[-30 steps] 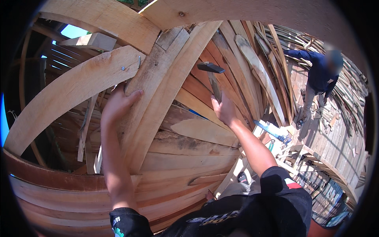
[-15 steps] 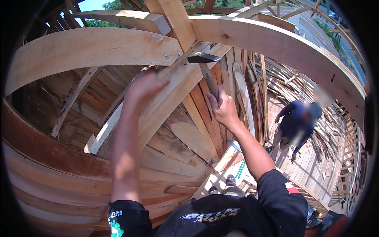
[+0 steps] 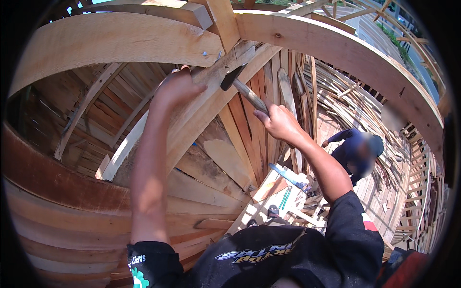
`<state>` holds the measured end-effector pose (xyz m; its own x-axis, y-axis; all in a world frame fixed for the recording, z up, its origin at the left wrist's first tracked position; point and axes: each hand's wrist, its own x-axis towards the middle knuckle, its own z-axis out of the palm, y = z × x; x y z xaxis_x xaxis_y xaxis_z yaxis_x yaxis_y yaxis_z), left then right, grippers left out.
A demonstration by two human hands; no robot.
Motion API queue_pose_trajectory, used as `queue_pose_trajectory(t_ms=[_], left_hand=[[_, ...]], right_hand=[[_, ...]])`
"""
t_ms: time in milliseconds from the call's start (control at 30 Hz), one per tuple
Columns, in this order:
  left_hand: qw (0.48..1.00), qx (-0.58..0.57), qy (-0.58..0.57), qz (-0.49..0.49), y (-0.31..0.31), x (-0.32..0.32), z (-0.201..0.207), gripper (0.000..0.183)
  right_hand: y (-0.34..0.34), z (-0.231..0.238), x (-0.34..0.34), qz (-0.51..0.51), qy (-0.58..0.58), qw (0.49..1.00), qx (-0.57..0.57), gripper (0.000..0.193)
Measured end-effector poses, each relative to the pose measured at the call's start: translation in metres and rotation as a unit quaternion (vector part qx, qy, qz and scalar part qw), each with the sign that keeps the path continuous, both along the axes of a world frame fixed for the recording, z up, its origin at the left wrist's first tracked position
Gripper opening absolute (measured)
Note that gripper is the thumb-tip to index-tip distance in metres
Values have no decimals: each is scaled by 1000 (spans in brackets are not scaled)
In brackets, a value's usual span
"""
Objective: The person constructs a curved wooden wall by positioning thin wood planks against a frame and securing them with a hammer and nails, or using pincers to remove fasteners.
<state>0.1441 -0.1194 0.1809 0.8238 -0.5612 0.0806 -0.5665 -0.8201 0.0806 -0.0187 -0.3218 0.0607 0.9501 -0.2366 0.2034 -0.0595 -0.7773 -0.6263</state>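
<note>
Right hand (image 3: 279, 124) holds hammer (image 3: 250, 97) by wooden handle, head near upper end of slanting timber (image 3: 199, 114). Left hand (image 3: 176, 90) at timber's left edge; grip: cannot tell.

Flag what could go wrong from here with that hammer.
A glancing swing of the hammer in the right hand could strike the left hand, which is close to the nail sticking out at the end of the curved beam. If the grip slipped, the hammer might fall toward the feet below.
</note>
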Motion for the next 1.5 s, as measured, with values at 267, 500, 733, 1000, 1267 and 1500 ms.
queue_pose_trajectory(t_ms=[267, 500, 733, 1000, 1267, 1500], left_hand=[[1000, 4, -17, 8, 3, 2, -1, 70], [999, 4, -41, -5, -2, 6, 0, 62], [998, -1, -52, -20, 0, 11, -8, 61], [999, 34, -27, -3, 7, 12, -4, 60], [1000, 9, -13, -21, 6, 9, -8, 72], [1000, 22, -1, 7, -5, 2, -5, 72]], right_hand=[[6, 57, -1, -32, -339, 937, 72, 22], [-7, 24, -2, -29, -142, 988, -59, 25], [-7, 30, 7, -47, -275, 960, -15, 20], [7, 38, 1, -22, -299, 952, 63, 20], [7, -29, 3, -36, -209, 977, 20, 26], [-2, -37, 32, -56, -298, 953, -6, 23]])
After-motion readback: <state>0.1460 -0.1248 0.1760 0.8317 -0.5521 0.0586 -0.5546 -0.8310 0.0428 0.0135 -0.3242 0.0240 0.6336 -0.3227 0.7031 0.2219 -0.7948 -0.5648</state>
